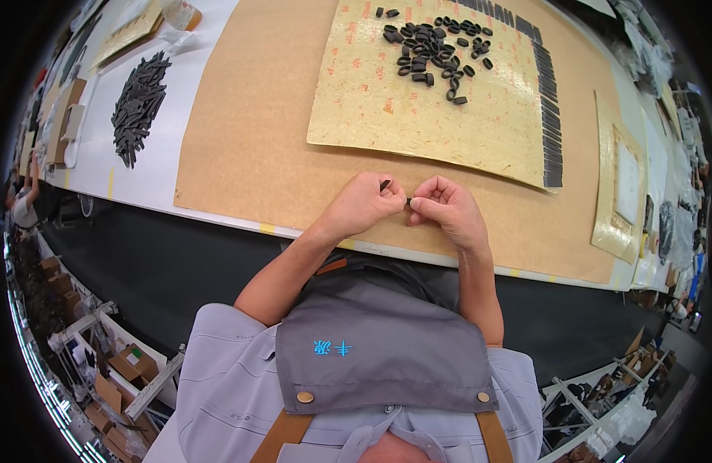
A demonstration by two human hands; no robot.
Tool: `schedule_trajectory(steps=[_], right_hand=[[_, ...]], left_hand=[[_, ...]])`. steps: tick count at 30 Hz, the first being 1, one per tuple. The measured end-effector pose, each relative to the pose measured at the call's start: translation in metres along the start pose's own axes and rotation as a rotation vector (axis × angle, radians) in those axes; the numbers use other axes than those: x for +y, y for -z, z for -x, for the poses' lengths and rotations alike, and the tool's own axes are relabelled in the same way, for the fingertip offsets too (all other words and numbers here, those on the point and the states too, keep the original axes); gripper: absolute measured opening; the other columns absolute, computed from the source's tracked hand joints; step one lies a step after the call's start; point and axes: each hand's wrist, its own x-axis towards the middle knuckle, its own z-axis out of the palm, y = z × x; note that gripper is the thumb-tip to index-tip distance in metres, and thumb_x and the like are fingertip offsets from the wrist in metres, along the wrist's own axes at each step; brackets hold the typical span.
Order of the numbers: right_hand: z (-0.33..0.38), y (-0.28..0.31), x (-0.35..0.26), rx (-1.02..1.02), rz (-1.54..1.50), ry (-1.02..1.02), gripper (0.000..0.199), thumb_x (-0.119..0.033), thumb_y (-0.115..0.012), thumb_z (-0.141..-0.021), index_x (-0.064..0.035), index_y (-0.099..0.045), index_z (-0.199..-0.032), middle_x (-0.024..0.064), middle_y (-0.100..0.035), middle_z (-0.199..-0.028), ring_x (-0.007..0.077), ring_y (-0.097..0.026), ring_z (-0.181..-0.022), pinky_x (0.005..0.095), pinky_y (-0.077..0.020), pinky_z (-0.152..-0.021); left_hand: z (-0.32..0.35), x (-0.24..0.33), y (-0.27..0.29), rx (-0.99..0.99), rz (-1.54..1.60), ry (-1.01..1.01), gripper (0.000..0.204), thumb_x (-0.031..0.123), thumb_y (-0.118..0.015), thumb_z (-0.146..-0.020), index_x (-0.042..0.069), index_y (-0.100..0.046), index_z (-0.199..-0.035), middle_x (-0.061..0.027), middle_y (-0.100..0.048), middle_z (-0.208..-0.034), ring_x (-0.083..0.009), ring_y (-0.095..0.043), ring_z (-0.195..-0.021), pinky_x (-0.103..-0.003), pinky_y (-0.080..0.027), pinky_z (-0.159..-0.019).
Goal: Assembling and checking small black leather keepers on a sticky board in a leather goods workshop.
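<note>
Close together above the near edge of the table, my two hands hold a small black strip (pixel 384 185). My left hand (pixel 365 204) is closed, with one dark end sticking out above its fingers. Thumb and fingertips of my right hand (pixel 451 211) pinch at a dark bit that shows between the hands; most of the strip is hidden by fingers. Beyond them, a heap of black loops (pixel 429 48) lies on a yellowish board (pixel 356 116). Dark flat strips (pixel 551 116) line that board's right and far edges.
At the left, a pile of loose black strips (pixel 140 104) rests on the white tabletop (pixel 93 166). Brown sheeting (pixel 240 139) covers the middle of the table. A second yellowish board (pixel 607 201) lies at the right. Cardboard boxes (pixel 133 364) stand on a rack behind me at the left.
</note>
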Motion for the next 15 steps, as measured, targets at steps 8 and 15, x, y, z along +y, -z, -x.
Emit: schedule_trajectory(steps=[8, 15], right_hand=[[-0.002, -0.012, 0.003, -0.004, -0.012, 0.065, 0.014, -0.005, -0.063, -0.083, 0.0012, -0.054, -0.092, 0.0041, -0.059, -0.080, 0.0097, -0.060, -0.064, 0.0225, -0.0520, -0.063], [0.002, 0.023, -0.011, -0.066, 0.063, -0.046, 0.018, -0.018, -0.052, -0.093, 0.0000, -0.055, -0.095, 0.0045, -0.059, -0.080, 0.0112, -0.061, -0.066, 0.0232, -0.0506, -0.063]], left_hand=[[0.000, -0.004, 0.002, 0.002, 0.019, -0.009, 0.013, 0.013, -0.060, -0.083, 0.002, -0.058, -0.076, 0.0096, -0.039, -0.060, -0.0005, -0.033, -0.056, -0.020, -0.027, -0.049], [-0.008, -0.001, 0.003, -0.052, 0.108, -0.020, 0.013, 0.014, -0.060, -0.084, 0.003, -0.058, -0.077, 0.0101, -0.041, -0.061, 0.0005, -0.034, -0.056, -0.019, -0.028, -0.049]])
